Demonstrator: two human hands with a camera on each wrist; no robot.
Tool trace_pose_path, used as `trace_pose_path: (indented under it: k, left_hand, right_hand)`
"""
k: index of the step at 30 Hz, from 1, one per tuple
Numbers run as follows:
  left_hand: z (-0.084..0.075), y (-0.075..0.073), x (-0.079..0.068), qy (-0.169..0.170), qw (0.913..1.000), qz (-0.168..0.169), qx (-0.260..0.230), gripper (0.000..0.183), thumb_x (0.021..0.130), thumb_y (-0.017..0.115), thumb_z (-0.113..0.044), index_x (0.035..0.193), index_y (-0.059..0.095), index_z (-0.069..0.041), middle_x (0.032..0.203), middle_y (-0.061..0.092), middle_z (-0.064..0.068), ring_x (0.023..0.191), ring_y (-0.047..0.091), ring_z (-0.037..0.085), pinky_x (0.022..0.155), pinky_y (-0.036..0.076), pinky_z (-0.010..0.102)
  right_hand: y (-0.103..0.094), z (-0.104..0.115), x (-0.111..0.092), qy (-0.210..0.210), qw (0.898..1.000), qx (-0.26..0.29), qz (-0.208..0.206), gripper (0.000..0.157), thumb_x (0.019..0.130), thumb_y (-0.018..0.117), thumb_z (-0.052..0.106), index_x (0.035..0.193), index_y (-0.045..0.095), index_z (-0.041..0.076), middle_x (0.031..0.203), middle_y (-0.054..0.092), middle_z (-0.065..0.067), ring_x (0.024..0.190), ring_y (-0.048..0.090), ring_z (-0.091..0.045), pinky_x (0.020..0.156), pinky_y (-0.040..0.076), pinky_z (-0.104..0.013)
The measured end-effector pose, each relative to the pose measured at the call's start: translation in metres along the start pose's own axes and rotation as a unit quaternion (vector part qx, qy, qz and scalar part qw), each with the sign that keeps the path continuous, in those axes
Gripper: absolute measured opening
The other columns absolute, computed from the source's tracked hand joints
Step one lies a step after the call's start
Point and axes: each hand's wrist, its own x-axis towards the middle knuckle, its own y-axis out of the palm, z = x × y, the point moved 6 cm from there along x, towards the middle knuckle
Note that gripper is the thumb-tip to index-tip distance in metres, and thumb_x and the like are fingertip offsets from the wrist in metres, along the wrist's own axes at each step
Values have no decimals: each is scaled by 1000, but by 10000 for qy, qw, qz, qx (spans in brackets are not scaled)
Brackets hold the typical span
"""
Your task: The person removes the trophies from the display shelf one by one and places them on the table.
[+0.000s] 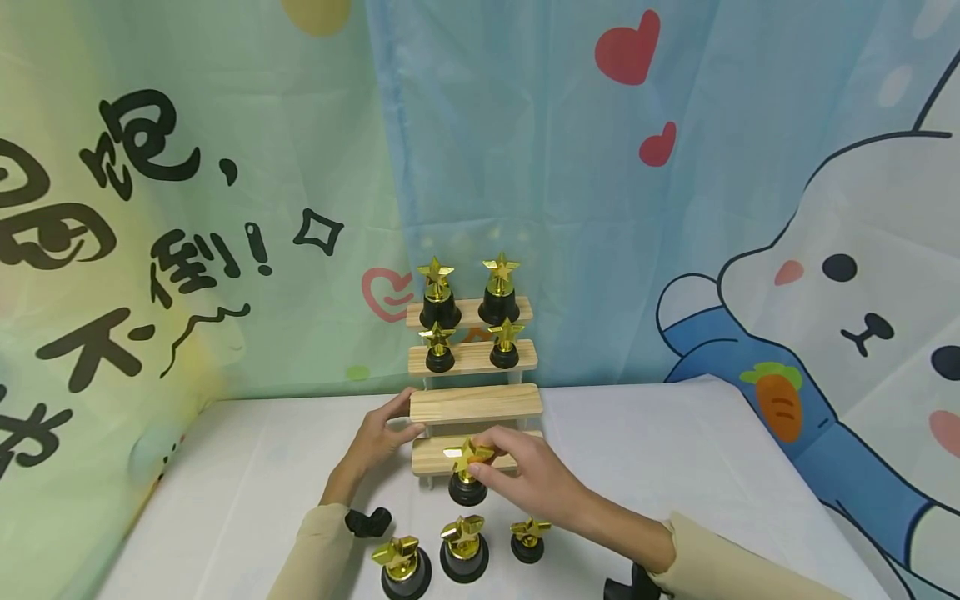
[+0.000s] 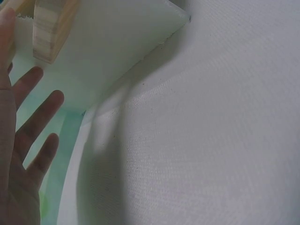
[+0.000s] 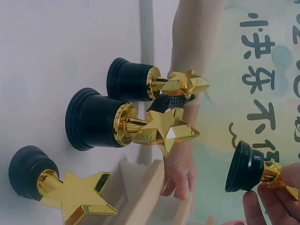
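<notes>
My right hand [image 1: 528,471] pinches a gold star trophy [image 1: 467,490] by its star, close over the front of the lowest plank. In the right wrist view the held trophy's black base [image 3: 245,167] is tilted, its underside partly showing. My left hand [image 1: 382,433] is at the left end of a wooden tiered stand [image 1: 476,405], thumb and fingers right at the plank ends. The left wrist view shows its fingers [image 2: 41,117] straight and spread beside the stand's pale side panel [image 2: 112,42]. In front stand a left trophy [image 1: 403,569], a middle trophy [image 1: 464,550] and a smaller right trophy [image 1: 528,540].
Two larger trophies [image 1: 500,292] stand on the top plank and two smaller ones [image 1: 506,345] on the plank below. White cloth [image 1: 637,467] covers the table. A printed curtain [image 1: 540,125] hangs directly behind the stand.
</notes>
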Motion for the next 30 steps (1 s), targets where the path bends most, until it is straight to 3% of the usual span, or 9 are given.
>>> trace_pose_path:
  k: [11,21,30]
  left_hand:
    - [0,-1,0,-13,10000,15,38,67,84,76,-21,144,47,-16,124,68,14,118,61,35,105,42,56]
    - [1,0,0,28,10000,59,54,67,85,75,-21,145,46,-13,124,67,16,119,61,37,105,41,57]
    - [1,-1,0,-81,9999,58,78,68,85,75,-24,145,46,-16,124,67,14,119,61,36,104,41,57]
  right_hand:
    - [-7,0,-9,13,9999,-144,8,12,95,63,23,106,65,18,99,68,6,92,62,-5,82,55,-27]
    - [-28,-8,-28,507,9979,-401,-79,15,96,61,31,107,64,22,101,66,10,94,61,-6,81,53,-28]
    - [-48,-25,-51,878,9906,-894,-555,11,93,66,30,103,64,25,94,65,17,91,60,-1,79,53,-27]
